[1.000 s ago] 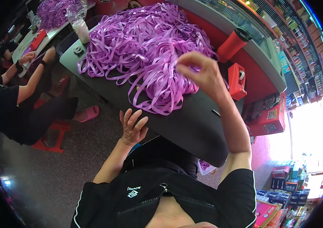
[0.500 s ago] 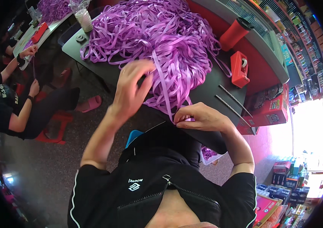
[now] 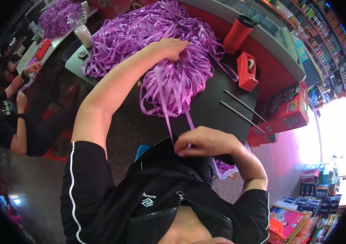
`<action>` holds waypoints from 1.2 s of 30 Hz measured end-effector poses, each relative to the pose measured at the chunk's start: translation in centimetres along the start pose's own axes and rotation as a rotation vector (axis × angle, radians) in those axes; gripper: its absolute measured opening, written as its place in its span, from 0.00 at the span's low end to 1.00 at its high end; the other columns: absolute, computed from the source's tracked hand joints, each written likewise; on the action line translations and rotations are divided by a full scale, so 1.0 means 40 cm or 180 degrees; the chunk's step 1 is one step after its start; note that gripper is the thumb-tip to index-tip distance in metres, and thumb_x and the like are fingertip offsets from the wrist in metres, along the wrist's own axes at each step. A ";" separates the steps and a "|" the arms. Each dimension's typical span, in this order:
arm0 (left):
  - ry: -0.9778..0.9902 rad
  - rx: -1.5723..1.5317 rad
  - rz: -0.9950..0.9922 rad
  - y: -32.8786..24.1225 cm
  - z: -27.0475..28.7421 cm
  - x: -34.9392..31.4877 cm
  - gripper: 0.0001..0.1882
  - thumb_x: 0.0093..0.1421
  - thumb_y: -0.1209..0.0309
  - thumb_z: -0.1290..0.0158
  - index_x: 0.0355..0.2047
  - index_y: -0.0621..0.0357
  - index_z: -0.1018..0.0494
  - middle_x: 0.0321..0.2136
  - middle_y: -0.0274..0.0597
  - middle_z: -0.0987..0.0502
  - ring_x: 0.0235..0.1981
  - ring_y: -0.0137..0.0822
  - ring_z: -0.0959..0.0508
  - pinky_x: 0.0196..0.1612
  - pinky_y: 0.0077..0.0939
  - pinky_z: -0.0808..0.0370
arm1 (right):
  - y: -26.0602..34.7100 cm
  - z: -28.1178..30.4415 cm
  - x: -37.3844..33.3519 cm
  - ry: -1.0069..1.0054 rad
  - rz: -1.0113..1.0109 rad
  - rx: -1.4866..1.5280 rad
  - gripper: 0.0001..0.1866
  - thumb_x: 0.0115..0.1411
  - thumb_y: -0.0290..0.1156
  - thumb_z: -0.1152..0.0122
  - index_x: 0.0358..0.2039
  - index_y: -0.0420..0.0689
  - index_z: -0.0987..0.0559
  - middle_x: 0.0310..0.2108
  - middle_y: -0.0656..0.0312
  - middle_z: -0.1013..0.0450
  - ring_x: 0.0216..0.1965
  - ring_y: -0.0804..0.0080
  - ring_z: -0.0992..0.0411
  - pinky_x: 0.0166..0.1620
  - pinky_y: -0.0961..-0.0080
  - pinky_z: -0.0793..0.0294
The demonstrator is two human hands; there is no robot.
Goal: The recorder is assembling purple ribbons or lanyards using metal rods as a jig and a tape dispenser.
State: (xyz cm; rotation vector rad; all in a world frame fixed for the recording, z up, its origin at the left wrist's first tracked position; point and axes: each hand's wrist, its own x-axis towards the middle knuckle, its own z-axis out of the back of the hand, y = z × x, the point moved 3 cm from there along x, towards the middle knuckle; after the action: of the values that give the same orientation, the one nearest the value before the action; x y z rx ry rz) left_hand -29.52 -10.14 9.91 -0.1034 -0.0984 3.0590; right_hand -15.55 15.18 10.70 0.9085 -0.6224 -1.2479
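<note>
A big tangled heap of purple ribbons [image 3: 120, 42] covers the far part of the dark table [image 3: 221, 118]. My left hand [image 3: 173, 49] reaches far over the heap and rests against its upper middle, the fingers partly lost among the strands, so its grip is unclear. Close to my body, my right hand [image 3: 199, 142] is closed, thumb and fingers pinching a ribbon strand [image 3: 167, 118]. That strand runs taut from the heap's near side down to the fingertips. Another loop hangs from the heap just behind this hand.
Two metal twisted rods [image 3: 244, 110] lie to the right, near a red tape dispenser [image 3: 247, 71] and a red tumbler [image 3: 238, 34]. Stacked cups [image 3: 83, 36] and a grey tape roll [image 3: 82, 54] stand at the left. Another person [image 3: 14, 126] sits at far left, handling ribbon.
My left hand has swung from the heap's near left side up and forward onto the heap. My right hand has come slightly nearer my body, still pinching the ribbon.
</note>
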 end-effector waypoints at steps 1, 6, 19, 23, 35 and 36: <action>-0.0076 -0.0032 -0.0047 0.002 -0.006 0.005 0.34 0.46 0.73 0.45 0.56 0.53 0.39 0.48 0.55 0.30 0.53 0.51 0.31 0.54 0.40 0.32 | 0.012 -0.013 -0.020 0.0073 0.0109 0.0163 0.11 0.61 0.35 0.43 0.36 0.39 0.25 0.31 0.55 0.25 0.34 0.62 0.24 0.37 0.70 0.26; -0.0971 0.0216 0.0112 0.012 -0.009 0.038 0.21 0.54 0.76 0.55 0.50 0.53 0.35 0.43 0.51 0.28 0.50 0.52 0.29 0.48 0.46 0.30 | 0.034 -0.113 -0.146 0.0986 0.0233 0.1657 0.12 0.61 0.36 0.41 0.38 0.40 0.23 0.33 0.59 0.24 0.33 0.68 0.24 0.36 0.73 0.27; 0.0155 0.0299 -0.0370 0.010 0.102 0.030 0.38 0.48 0.59 0.41 0.58 0.57 0.38 0.55 0.59 0.37 0.57 0.55 0.37 0.58 0.40 0.38 | 0.136 -0.084 -0.606 -0.2660 -0.1140 0.0308 0.13 0.47 0.24 0.35 0.35 0.37 0.21 0.30 0.59 0.23 0.27 0.72 0.27 0.31 0.78 0.32; -0.1480 0.0396 -0.0867 -0.144 0.205 -0.168 0.26 0.52 0.65 0.42 0.49 0.65 0.30 0.43 0.54 0.24 0.46 0.46 0.25 0.48 0.38 0.29 | 0.136 -0.044 -0.620 -0.3688 -0.2221 -0.0235 0.09 0.54 0.20 0.43 0.37 0.34 0.21 0.30 0.60 0.26 0.33 0.78 0.29 0.35 0.81 0.32; -0.0988 -0.0923 -0.2022 -0.635 0.163 -0.095 0.20 0.55 0.68 0.46 0.49 0.60 0.28 0.44 0.50 0.24 0.45 0.47 0.24 0.48 0.35 0.29 | -0.258 0.059 -0.838 -0.5719 -0.1560 0.0426 0.10 0.61 0.25 0.45 0.42 0.35 0.24 0.36 0.56 0.22 0.32 0.79 0.26 0.37 0.84 0.26; -0.0928 -0.1111 -0.2013 -0.658 0.141 -0.066 0.19 0.55 0.69 0.46 0.48 0.61 0.27 0.42 0.52 0.23 0.44 0.48 0.23 0.47 0.35 0.28 | -0.295 0.060 -0.824 -0.5691 -0.0752 0.1316 0.10 0.61 0.23 0.45 0.43 0.35 0.24 0.37 0.55 0.23 0.32 0.79 0.25 0.38 0.84 0.25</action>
State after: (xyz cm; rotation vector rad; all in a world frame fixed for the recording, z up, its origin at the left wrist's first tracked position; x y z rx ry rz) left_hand -25.27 15.47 17.46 0.2971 -0.5628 2.3767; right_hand -31.34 45.88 4.40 -0.1108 -2.2474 -2.0072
